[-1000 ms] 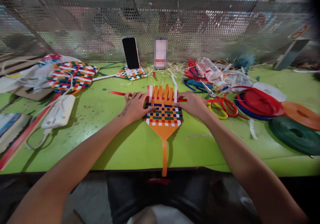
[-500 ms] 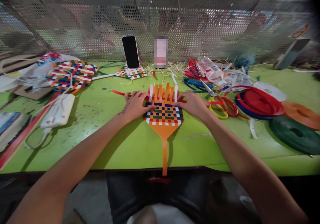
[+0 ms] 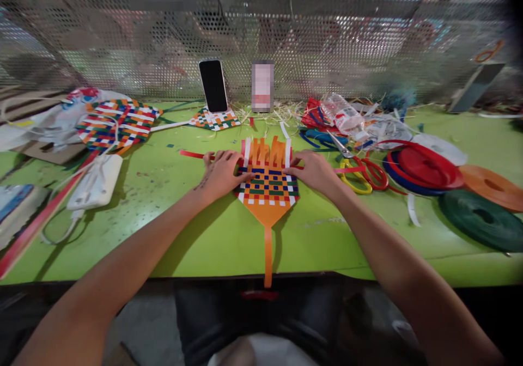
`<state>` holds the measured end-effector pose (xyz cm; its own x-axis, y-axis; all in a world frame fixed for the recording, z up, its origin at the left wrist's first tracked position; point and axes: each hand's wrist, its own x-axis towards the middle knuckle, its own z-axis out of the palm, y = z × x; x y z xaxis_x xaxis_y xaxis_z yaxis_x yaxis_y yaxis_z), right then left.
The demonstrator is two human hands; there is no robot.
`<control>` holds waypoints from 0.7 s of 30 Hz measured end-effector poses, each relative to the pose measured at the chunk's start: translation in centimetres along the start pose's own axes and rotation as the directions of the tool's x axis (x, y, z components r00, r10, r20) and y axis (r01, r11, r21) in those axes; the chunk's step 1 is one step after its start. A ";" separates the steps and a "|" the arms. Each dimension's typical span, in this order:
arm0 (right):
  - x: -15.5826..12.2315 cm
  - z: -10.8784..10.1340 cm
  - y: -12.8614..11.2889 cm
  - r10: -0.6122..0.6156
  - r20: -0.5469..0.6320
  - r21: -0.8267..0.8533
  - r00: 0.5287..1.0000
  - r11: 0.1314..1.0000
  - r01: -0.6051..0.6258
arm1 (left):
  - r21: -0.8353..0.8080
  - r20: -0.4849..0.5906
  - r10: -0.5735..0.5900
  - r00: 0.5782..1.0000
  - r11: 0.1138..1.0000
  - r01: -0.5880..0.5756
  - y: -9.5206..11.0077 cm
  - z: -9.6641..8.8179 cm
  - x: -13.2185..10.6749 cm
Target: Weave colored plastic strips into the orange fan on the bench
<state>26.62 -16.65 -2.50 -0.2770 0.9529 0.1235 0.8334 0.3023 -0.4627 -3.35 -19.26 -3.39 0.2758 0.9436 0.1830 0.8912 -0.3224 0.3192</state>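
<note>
A half-woven fan of orange, white, blue, green and red strips lies on the green table, its orange handle strip pointing toward me. A red strip runs across its upper edge. My left hand rests on the fan's left side, fingers curled and pinching the red strip there. My right hand presses the fan's right edge, fingers closed on the same strip. Loose orange strips stand up between both hands.
Finished woven fans lie at the back left, a phone leans on the mesh wall. Scissors and coils of red, orange and green strip sit to the right. A white charger lies on the left.
Both hands have stayed at the fan's sides; fingers shifted slightly along the red strip, and the upright orange strips have bent a little.
</note>
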 end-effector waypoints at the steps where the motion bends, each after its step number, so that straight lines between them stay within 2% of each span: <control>1: 0.0 0.0 -0.1 -0.001 -0.001 0.000 1.000 1.000 0.001 | 0.002 -0.004 0.001 1.000 1.000 -0.001 0.0 0.0 0.0; 13: 0.1 0.3 0.2 -0.007 -0.009 0.047 1.000 0.999 0.007 | 0.042 -0.026 0.025 0.999 0.999 -0.024 0.5 -0.4 -0.5; 18: 0.0 0.2 -0.3 -0.020 -0.059 0.064 0.998 0.998 0.024 | 0.034 -0.065 0.023 0.998 0.999 -0.021 0.9 -0.5 -0.7; 21: 0.0 0.4 -0.5 -0.044 -0.043 0.082 0.998 0.996 0.048 | 0.013 -0.026 0.037 0.999 0.999 -0.037 1.2 -0.6 -0.3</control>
<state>26.02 -16.77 -2.61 -0.2930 0.9388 0.1813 0.7774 0.3443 -0.5263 -2.55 -19.97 -2.53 0.2992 0.9289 0.2184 0.8852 -0.3556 0.2999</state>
